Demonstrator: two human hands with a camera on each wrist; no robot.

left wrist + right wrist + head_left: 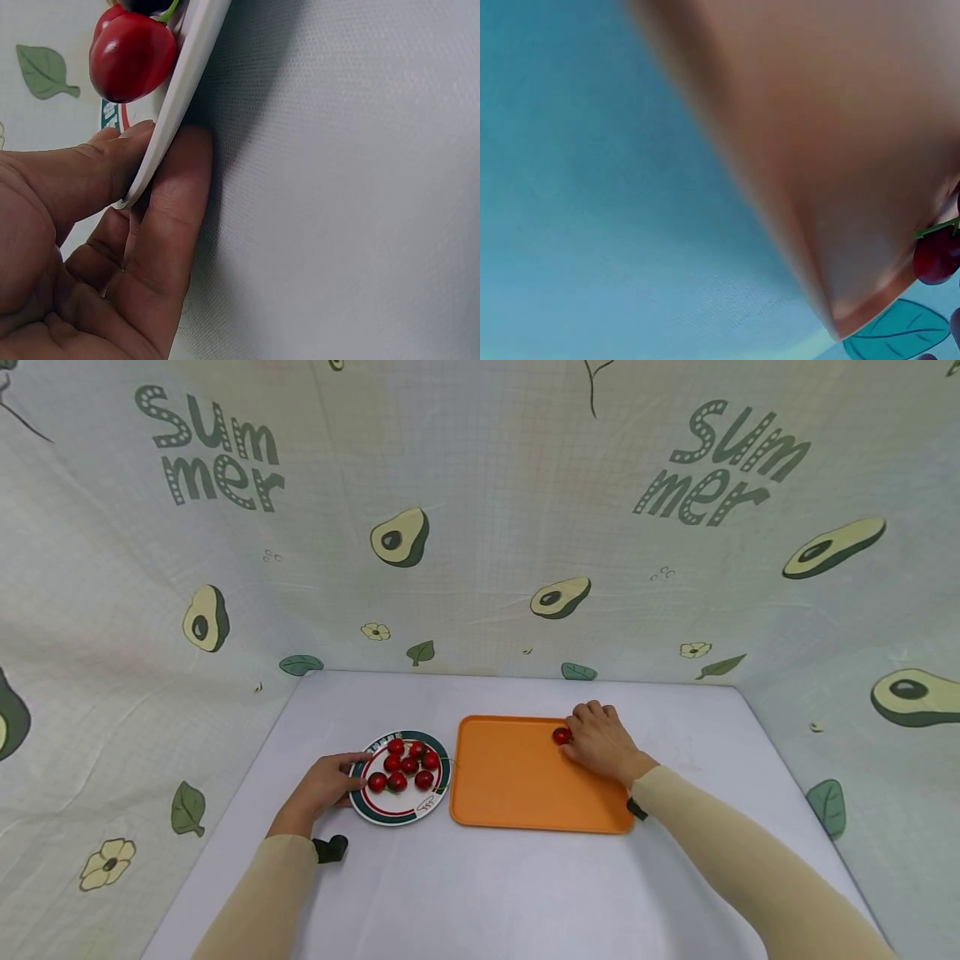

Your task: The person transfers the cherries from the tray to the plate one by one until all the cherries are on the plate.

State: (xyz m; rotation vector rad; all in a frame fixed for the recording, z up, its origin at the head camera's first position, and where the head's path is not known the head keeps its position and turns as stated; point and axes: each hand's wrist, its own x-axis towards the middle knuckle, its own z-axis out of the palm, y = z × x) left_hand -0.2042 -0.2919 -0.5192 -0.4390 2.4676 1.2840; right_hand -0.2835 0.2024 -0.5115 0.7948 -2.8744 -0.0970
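Observation:
At the left, my left hand (326, 785) pinches the near-left rim of a round white plate (386, 816) with a green border. In the left wrist view the thumb lies over the rim and the fingers sit beneath it. Several red cherries (409, 765) rest on the plate. My right hand (602, 743) bends over the far right corner of an orange tray (517, 777), fingers curled downward at a red cherry (561, 736). The right wrist view shows a cherry (936, 255) with a green stem at the frame edge; the grasp itself is mostly hidden.
A white tabletop (450, 893) lies under plate and tray, which stand side by side. Behind it hangs a pale cloth (480, 468) printed with avocados and leaves. Dark bands circle both wrists.

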